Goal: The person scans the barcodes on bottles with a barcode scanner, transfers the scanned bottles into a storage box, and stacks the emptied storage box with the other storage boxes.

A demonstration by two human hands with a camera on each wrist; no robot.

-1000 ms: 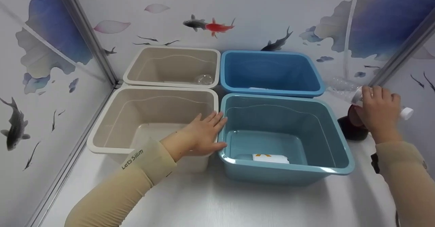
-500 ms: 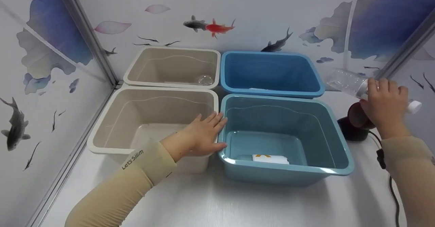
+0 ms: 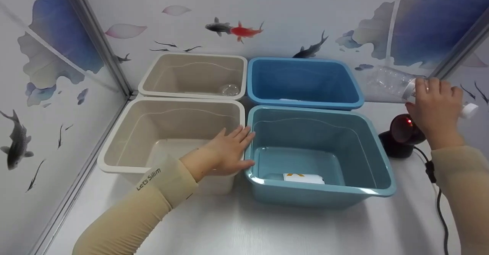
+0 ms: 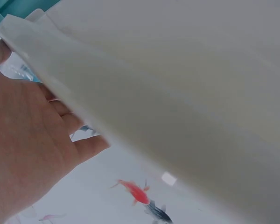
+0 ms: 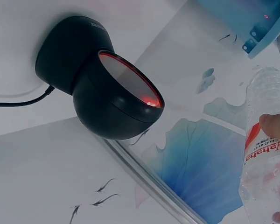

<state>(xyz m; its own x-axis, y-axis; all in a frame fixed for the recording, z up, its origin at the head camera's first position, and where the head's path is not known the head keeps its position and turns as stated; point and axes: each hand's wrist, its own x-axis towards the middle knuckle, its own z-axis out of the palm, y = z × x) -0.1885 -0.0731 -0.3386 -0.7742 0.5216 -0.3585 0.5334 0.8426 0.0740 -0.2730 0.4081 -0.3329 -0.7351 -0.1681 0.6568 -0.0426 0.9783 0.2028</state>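
My right hand grips a clear plastic water bottle round its label, tilted with the white cap toward the lower right. In the right wrist view the bottle shows a red and white label, fingers wrapped on it. Just below and left of that hand stands a black desktop barcode scanner, its window glowing red. My left hand lies with straight, spread fingers over the rim of the front beige bin, fingertips reaching the rim of the teal bin.
Behind stand another beige bin with a clear plastic thing inside, and a blue bin. A white object with an orange mark lies in the teal bin. The scanner's cable runs along the right. Printed panels enclose the table.
My right hand has raised the bottle up and to the right, off the table area beside the bins and above the scanner. A red light now shows in the scanner. My left hand stays put.
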